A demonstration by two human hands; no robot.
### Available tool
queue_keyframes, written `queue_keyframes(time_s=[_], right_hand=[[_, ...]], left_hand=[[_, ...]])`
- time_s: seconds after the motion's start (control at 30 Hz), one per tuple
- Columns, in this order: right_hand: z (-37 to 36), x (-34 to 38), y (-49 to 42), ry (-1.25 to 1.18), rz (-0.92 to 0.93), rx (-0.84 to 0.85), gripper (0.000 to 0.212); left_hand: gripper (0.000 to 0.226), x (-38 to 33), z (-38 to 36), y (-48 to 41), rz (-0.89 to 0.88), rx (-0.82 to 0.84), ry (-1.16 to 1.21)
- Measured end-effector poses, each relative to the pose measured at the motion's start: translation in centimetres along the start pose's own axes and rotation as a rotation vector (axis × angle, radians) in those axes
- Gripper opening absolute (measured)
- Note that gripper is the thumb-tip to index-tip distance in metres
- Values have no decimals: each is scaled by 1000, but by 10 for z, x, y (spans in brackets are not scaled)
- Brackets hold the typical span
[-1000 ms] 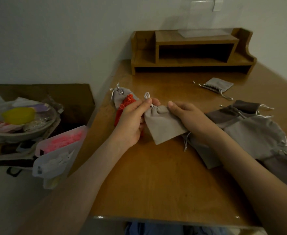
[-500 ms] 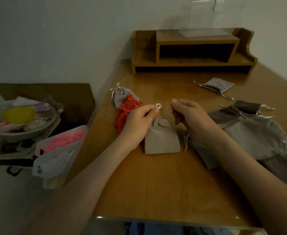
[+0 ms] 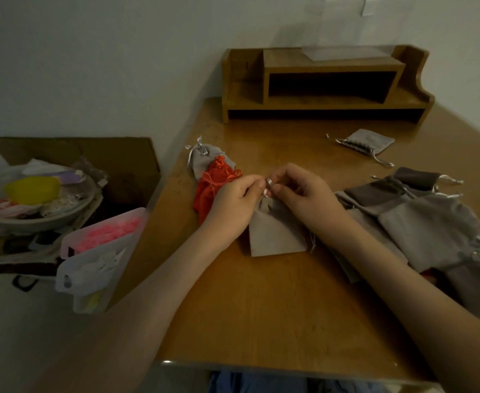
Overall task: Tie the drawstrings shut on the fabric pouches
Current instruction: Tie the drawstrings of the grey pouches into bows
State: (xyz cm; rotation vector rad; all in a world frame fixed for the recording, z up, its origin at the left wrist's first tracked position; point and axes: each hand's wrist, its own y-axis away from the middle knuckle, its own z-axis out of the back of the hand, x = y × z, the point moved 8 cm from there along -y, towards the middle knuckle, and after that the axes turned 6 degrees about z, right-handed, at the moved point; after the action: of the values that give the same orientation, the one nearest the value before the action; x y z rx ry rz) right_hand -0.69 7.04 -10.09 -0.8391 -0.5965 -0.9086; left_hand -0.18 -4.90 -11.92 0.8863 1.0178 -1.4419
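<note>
Grey pouch lies flat on the table before us; our left hand and right hand each pinch its silver drawstring above the gathered mouth. An orange pouch lies just left, more grey pouches piled right.

grey pouch lying flat at centre, neck gathered, silver drawstring raised above it | orange pouch and cinched grey pouch just left | small grey pouch far back | grey-brown pouch pile right
</note>
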Motion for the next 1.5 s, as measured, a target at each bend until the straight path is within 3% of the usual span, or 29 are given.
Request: queue_keyframes(time_s=[0.1,0.23,0.37,0.47,0.6,0.77,0.9,1.13,1.3,1.5], right_hand=[[2,7,-1,146,127,-24,10],[-1,15,2,172,209,-34,21],[0,10,0,142,177,-86,26],[2,2,-2,102,87,-119,12],[10,4,-1,60,92,-181,10],[7,15,-1,231,192,-146,11],[7,18,0,278,233,-145,16],[10,17,0,133,174,-163,24],[0,-6,-1,-80,-136,-12,4],[-6,-10,4,-189,-250,86,14]], left_hand=[[20,-3,-4,2,-17,30,-21],[6,-8,0,4,-84,-55,-82],[17,-13,2,5,-146,-87,-112],[18,-14,4,5,-140,-90,-56],[22,-5,1,2,-39,-50,46],[24,13,-8,-1,231,79,321],[22,9,-11,0,246,151,324],[23,5,-7,-2,193,103,334],[12,7,-5,-2,203,64,446],[9,6,1,-1,162,8,378]])
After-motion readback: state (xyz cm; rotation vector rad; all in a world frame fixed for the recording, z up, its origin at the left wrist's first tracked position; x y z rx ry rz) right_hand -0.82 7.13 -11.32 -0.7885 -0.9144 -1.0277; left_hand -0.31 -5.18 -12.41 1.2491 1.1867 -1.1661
